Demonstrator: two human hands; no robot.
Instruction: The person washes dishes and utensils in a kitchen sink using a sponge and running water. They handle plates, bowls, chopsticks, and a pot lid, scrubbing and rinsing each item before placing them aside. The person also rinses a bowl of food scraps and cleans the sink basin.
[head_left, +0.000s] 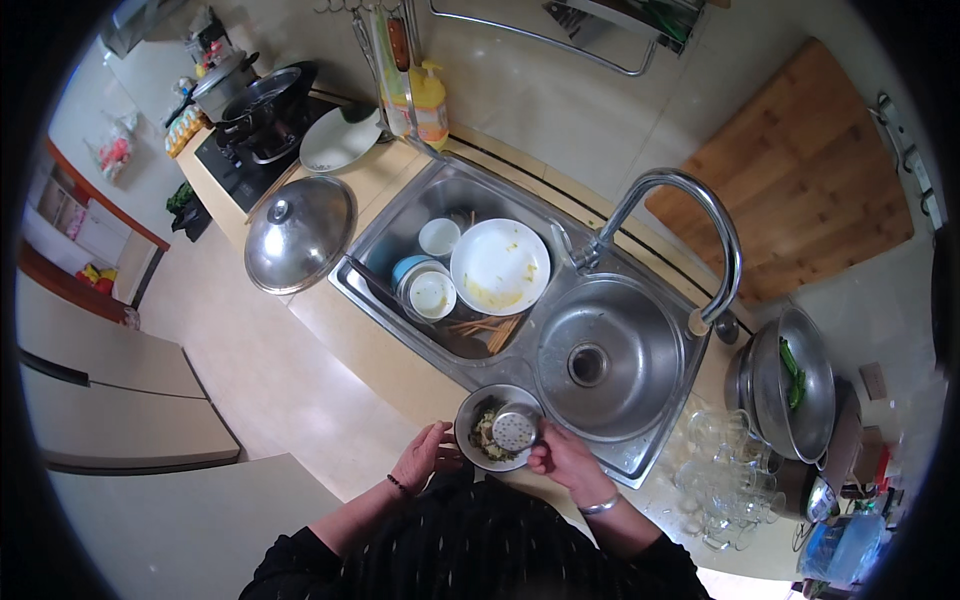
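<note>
My right hand holds a small perforated metal strainer basket by its edge. It is over a round metal bowl at the counter's front edge. Food scraps lie in the bowl, partly hidden by the strainer. Beside the bowl's left rim is my left hand, fingers apart and holding nothing; whether the fingertips touch the rim, I cannot tell. Behind the bowl sits a double stainless steel sink. The left basin holds a soiled white plate, several bowls and wooden chopsticks.
A tall curved faucet arches over the round right basin. Glass mugs and metal basins crowd the right counter. To the left are a domed lid, a white dish and a black pot on the cooktop.
</note>
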